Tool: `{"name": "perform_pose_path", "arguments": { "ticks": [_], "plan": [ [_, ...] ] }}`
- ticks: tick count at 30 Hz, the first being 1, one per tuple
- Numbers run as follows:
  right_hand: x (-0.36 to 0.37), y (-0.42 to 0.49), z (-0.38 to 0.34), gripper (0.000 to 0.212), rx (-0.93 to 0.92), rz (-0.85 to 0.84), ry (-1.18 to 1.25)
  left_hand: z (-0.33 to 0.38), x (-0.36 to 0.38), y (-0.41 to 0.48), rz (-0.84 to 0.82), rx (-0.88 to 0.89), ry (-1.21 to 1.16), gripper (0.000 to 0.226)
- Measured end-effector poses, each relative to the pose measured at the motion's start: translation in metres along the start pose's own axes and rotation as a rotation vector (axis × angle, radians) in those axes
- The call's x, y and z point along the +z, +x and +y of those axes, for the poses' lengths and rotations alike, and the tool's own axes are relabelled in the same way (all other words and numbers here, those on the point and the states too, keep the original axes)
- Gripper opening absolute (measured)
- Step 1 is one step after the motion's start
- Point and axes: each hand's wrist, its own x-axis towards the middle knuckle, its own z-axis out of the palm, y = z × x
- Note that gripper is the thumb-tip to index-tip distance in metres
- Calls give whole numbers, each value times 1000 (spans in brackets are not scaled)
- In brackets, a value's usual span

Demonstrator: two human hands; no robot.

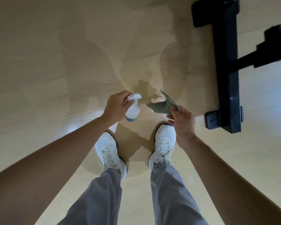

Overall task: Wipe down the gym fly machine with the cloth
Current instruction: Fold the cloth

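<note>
Nearest you, grey trouser legs [102, 195] end in white lace-up trainers [109, 153] on the pale wood-look floor [39, 62], left of the black steel base frame [225, 62] of the fly machine. Just beyond the trainers, your left hand [115, 106] is curled around the neck of a white plastic spray bottle [133, 109]. Your right hand [183, 120], nearer the frame but apart from it, pinches a crumpled grey-green cloth [164, 104], held in the air, clear of bottle and frame. Farthest, the frame's long beam meets a crossbar.
</note>
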Motion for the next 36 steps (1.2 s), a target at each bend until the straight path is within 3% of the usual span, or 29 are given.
{"name": "perform_pose_path", "arguments": {
  "ticks": [7,14,20,26,27,29,31,34,36],
  "plan": [
    [16,-8,-11,31,-85,26,-29,-1,-38,-5,-8,73,-120,23],
    [27,-21,-7,20,-154,-31,-24,2,-40,-10,-61,95,-2,25],
    [23,-38,-28,32,-355,-165,-82,7,-57,-18,-55,-24,-3,57],
    [34,-44,-67,11,-562,-304,-205,46,-94,-5,-51,64,-11,86],
    [37,-44,-72,9,-568,-331,-220,51,-98,0,-65,75,-43,85],
    [43,-43,-81,27,-578,-388,-249,59,-109,8,-93,86,-101,78],
    [48,-43,-88,38,-597,-444,-286,61,-121,12,-88,117,-57,58],
    [56,-42,-88,29,-637,-446,-342,49,-136,4,19,137,76,24],
    [60,-42,-82,26,-654,-418,-416,36,-143,-12,104,105,118,16]
  ]
}}
